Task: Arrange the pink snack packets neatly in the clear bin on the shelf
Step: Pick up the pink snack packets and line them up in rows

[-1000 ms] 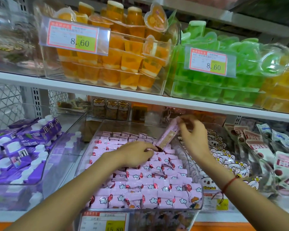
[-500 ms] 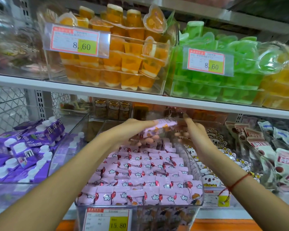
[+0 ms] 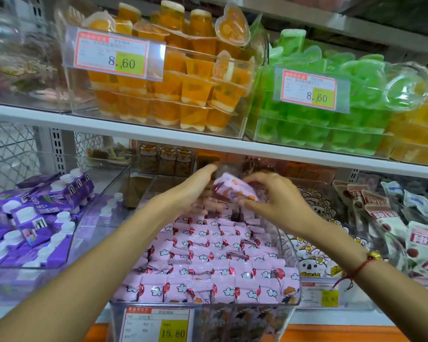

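Shop shelving fills the frame: white metal shelf [image 3: 158,139] across the middle, clear plastic bins above and below. Upper row holds orange jelly cups [image 3: 173,87] and green jelly cups [image 3: 314,119], rigid and glossy. Purple cartons [image 3: 35,213] sit at left, white pouches [image 3: 386,218] at right.

Clear bin [image 3: 292,257], lower centre, holds pink snack packets [image 3: 208,262] in overlapping rows; its walls are hard and transparent, with a price tag [image 3: 158,324] on the front.

Right hand [image 3: 277,203] pinches one loose packet [image 3: 235,191] between thumb and fingers, raised over the bin's rear rows. Left hand [image 3: 190,193] lies alongside it, fingers extended and blurred; contact with the packet cannot be told.

Judgement: packets look light, soft, crinkly film, likely slippery. Best held across the flat body, not the crimped ends. Light pressure should suffice, since the contents may crush.
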